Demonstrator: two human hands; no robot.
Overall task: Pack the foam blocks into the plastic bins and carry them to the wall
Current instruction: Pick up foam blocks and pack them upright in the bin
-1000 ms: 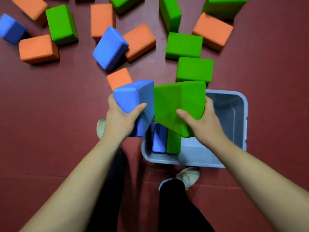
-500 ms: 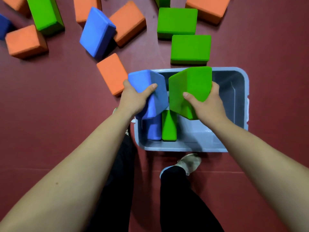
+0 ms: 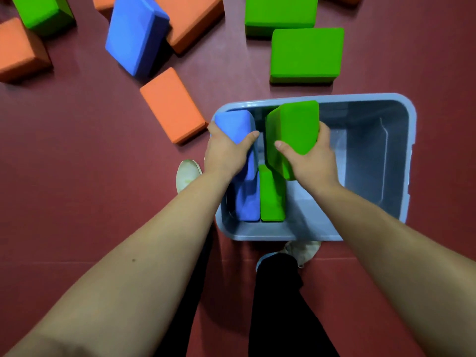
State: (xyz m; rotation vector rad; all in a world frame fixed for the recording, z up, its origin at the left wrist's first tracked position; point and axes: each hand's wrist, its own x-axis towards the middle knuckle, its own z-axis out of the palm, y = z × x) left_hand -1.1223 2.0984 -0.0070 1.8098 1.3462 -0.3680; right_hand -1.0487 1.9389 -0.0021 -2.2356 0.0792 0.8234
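Observation:
A grey-blue plastic bin [image 3: 401, 161] stands on the dark red floor in front of my feet. My left hand [image 3: 226, 155] grips a blue foam block [image 3: 234, 124] at the bin's left end, low inside the rim. My right hand [image 3: 311, 161] grips a green foam block [image 3: 296, 127] just right of it, tilted and partly above the rim. Inside the bin, a blue block [image 3: 247, 202] and a green block [image 3: 271, 199] stand on edge side by side against the left wall. The right half of the bin holds nothing.
Loose blocks lie on the floor beyond the bin: an orange block [image 3: 172, 104] close to its left corner, a blue block [image 3: 136, 32], two green blocks [image 3: 306, 52] behind it, more orange and green at the far left. My shoes [image 3: 186, 173] flank the bin's near side.
Both hands have lowered their blocks from above the bin's near edge down into its left end. The view has closed in on the bin.

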